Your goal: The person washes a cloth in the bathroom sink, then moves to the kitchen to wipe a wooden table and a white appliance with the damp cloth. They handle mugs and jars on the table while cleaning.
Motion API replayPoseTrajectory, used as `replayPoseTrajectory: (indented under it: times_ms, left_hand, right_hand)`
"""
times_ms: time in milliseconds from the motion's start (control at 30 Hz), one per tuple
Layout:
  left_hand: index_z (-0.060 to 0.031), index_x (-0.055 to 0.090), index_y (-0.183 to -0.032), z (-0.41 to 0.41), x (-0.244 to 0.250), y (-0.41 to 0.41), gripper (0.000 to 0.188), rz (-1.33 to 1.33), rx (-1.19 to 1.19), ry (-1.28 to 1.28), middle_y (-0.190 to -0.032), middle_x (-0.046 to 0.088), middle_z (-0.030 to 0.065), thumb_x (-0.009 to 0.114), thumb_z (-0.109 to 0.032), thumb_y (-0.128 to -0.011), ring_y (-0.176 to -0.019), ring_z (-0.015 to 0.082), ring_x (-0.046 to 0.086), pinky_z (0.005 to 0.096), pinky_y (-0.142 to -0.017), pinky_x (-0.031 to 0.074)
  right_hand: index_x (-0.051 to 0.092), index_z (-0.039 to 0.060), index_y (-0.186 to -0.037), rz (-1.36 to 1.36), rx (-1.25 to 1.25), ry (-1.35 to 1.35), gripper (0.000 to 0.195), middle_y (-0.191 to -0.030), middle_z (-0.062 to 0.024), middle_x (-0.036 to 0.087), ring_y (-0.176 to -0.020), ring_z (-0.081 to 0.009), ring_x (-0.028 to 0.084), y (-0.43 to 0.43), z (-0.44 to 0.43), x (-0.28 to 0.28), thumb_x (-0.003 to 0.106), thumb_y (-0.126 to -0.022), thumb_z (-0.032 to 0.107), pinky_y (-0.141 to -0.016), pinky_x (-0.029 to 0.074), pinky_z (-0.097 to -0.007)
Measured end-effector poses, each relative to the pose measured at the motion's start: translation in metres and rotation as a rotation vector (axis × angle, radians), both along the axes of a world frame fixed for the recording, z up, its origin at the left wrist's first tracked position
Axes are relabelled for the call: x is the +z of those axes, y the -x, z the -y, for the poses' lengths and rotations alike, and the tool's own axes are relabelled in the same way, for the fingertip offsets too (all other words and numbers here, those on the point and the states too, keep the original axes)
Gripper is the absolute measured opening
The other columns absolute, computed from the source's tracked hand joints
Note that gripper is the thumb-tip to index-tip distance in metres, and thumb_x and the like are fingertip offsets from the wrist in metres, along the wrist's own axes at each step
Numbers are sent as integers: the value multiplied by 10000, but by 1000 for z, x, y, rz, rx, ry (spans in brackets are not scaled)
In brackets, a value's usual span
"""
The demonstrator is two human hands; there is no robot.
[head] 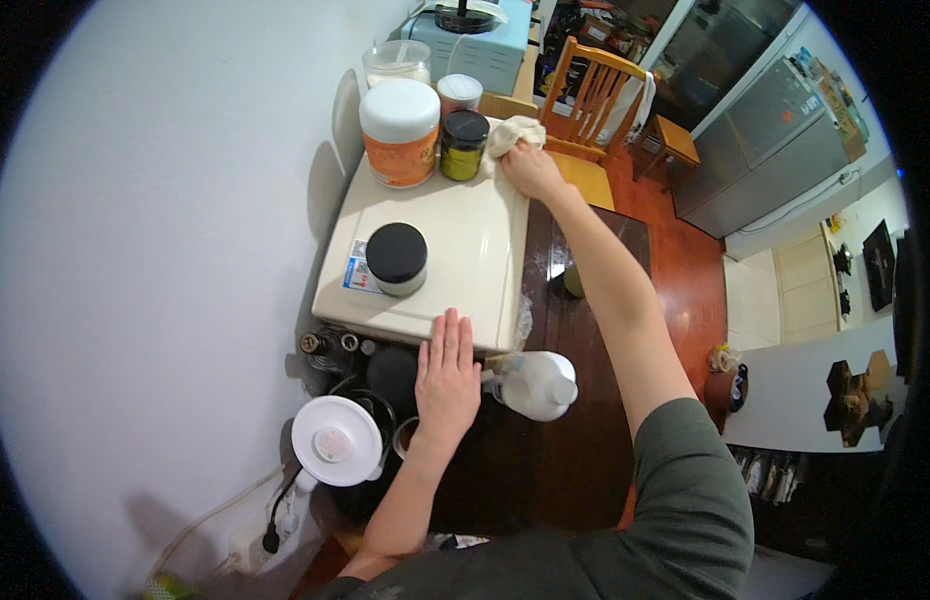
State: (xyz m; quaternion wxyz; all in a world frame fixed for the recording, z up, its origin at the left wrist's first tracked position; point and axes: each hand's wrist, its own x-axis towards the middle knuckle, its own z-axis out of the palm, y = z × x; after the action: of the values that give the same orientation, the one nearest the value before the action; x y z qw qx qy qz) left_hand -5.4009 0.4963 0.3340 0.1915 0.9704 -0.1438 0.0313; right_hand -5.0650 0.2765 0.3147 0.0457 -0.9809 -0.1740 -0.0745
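Note:
A cream-coloured cloth point(516, 133) is bunched in my right hand point(534, 171) at the far right corner of a cream box-shaped appliance point(465, 225). My left hand point(448, 382) lies flat, fingers extended, its fingertips on the appliance's near edge, holding nothing. On the appliance's top stands a jar with a black lid point(397, 259), partly over a printed sticker point(358, 268). Farther back are a large orange tub with a white lid point(400, 135), a dark-lidded jar with green contents point(463, 146), a smaller white-lidded container point(459, 94) and a clear canister point(396, 64).
A white plastic jug point(540, 386) stands right of my left hand on the dark table point(570, 465). Dark bottles point(322, 349) and a white-lidded kettle or pitcher point(337, 441) are at the left. A wooden chair point(585, 176) stands beyond the table, near a light-blue appliance point(476, 52).

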Motion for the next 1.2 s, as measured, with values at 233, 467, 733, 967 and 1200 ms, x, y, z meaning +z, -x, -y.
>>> replayPoseTrajectory:
  times_ms: [233, 467, 733, 967, 1200]
  left_hand:
    - [-2, 262, -1464, 4, -2, 2, 748, 39, 26, 16, -1546, 216, 172, 630, -208, -847, -1428, 309, 226, 449, -1114, 291]
    - [17, 282, -1447, 4, 1, 2, 749, 50, -5, 24, -1522, 257, 189, 645, -167, -818, -1408, 324, 264, 472, -1109, 284]
    - [4, 286, -1449, -1, 3, 4, 735, 16, 3, 31, -1532, 241, 178, 635, -162, -824, -1414, 326, 252, 489, -1108, 283]
    - [-8, 286, -1454, 2, 5, 4, 735, 14, -16, 45, -1538, 235, 165, 634, -163, -825, -1423, 307, 240, 488, -1110, 278]
    - [-17, 289, -1456, 1, 0, 2, 740, 3, 39, 40, -1547, 218, 154, 640, -162, -821, -1426, 298, 234, 483, -1116, 271]
  right_hand:
    - [646, 29, -858, 73, 96, 209, 166, -883, -122, 650, -863, -266, 638, 175, -47, -1, 555, -829, 164, -730, 551, -351]
    - [631, -20, -730, 198, 59, -103, 186, -809, -179, 615, -822, -326, 580, 240, -66, -2, 553, -792, 138, -793, 482, -392]
    - [663, -45, -1047, 184, -338, 10, 474, -1065, -203, 634, -1166, -356, 466, 148, -70, 8, 549, -846, 369, -1018, 217, -577]
    - [715, 16, -983, -114, -487, -20, 424, -1047, -174, 664, -1098, -359, 541, 71, -51, 7, 479, -886, 355, -866, 458, -534]
    - [729, 10, -844, -27, -354, -10, 346, -927, -178, 678, -983, -345, 584, 160, -71, 14, 548, -852, 306, -795, 506, -433]
